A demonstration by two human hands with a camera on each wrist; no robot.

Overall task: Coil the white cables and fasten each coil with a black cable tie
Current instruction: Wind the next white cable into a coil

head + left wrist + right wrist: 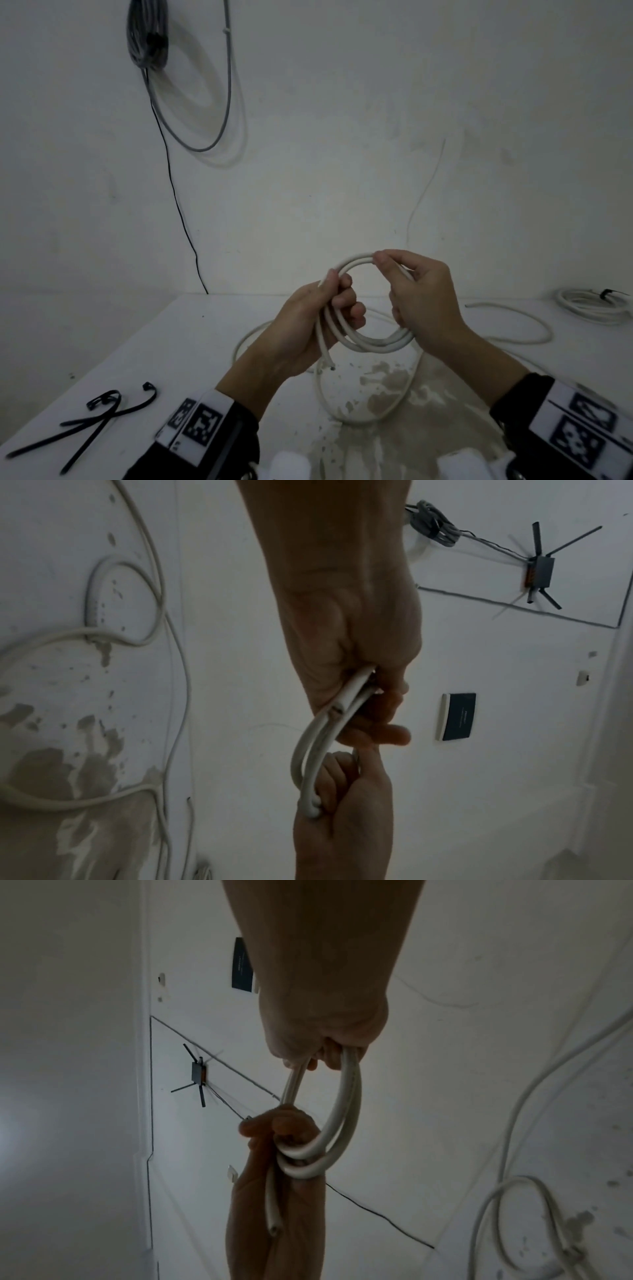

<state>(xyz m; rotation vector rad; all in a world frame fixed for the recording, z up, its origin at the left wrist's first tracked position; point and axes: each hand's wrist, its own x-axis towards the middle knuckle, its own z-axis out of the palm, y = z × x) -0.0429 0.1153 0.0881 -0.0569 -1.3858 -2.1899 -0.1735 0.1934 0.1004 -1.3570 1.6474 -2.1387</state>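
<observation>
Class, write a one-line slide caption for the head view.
Both hands, left and right, hold a white cable coil above the table; black ties lie nearby.

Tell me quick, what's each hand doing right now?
Left hand: fingers curled around the white cable coil, gripping its left side.
Right hand: pinching the same coil at its top and right side.

All three views are dim, grey and grainy. In the head view the corners darken, and the grey cable bundle at upper left throws a soft shadow rightward on the wall. Straight lines bow near the edges. In the wrist views both forearms are dark and underexposed, with soft detail.
</observation>
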